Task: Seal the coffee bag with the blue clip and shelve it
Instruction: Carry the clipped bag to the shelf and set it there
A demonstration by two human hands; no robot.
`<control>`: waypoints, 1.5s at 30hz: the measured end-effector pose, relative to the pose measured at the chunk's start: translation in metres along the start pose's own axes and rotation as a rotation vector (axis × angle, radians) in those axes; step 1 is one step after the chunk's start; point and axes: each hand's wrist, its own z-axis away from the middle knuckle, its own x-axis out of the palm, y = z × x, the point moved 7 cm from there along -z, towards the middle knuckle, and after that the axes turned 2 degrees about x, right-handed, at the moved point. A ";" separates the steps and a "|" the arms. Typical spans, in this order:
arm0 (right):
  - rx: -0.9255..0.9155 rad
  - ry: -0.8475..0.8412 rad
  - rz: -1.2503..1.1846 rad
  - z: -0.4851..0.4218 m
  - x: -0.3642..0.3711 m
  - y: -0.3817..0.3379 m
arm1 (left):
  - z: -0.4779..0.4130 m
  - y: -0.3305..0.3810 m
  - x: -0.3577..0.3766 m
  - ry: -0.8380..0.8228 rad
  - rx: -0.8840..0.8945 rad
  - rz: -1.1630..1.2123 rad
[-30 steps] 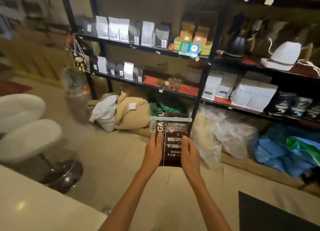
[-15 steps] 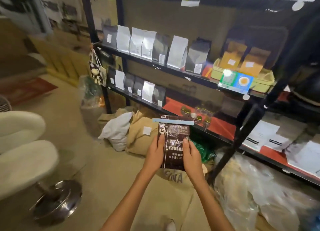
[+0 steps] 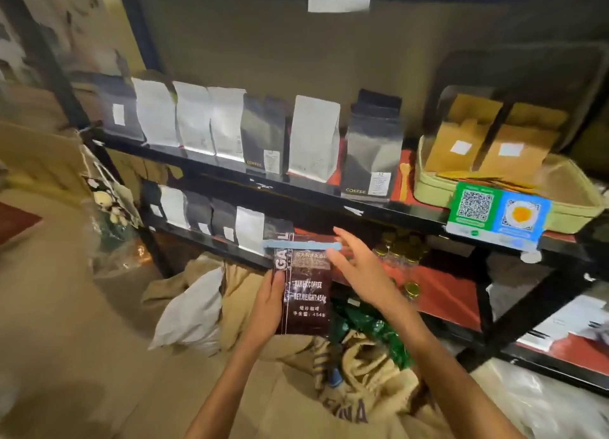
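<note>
Coffee bag (image 3: pixel 304 293) upright, blue clip (image 3: pixel 301 243) across its top, clamped in left hand (image 3: pixel 267 310) grip; right hand (image 3: pixel 357 268) splayed empty beside, nearer lower shelf (image 3: pixel 438 293) gap.

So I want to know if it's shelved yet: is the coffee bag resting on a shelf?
No, the coffee bag is held up in front of the shelves by the left hand, with the blue clip across its top.
</note>
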 end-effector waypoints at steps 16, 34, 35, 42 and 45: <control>0.083 -0.021 0.248 -0.209 0.125 0.021 | -0.246 -0.161 -0.048 -0.492 -0.185 0.172; -0.016 0.386 0.168 -0.229 0.069 0.167 | -0.391 -0.116 -0.002 -0.508 0.336 -1.107; -0.009 0.391 0.179 -0.234 0.068 0.171 | -0.392 -0.121 0.011 -0.628 0.303 -1.083; -0.032 0.286 0.113 -0.247 0.094 0.193 | -0.402 -0.155 0.043 -0.779 0.455 -1.162; -0.012 0.290 0.130 -0.242 0.104 0.199 | -0.403 -0.153 0.041 -0.766 0.470 -1.083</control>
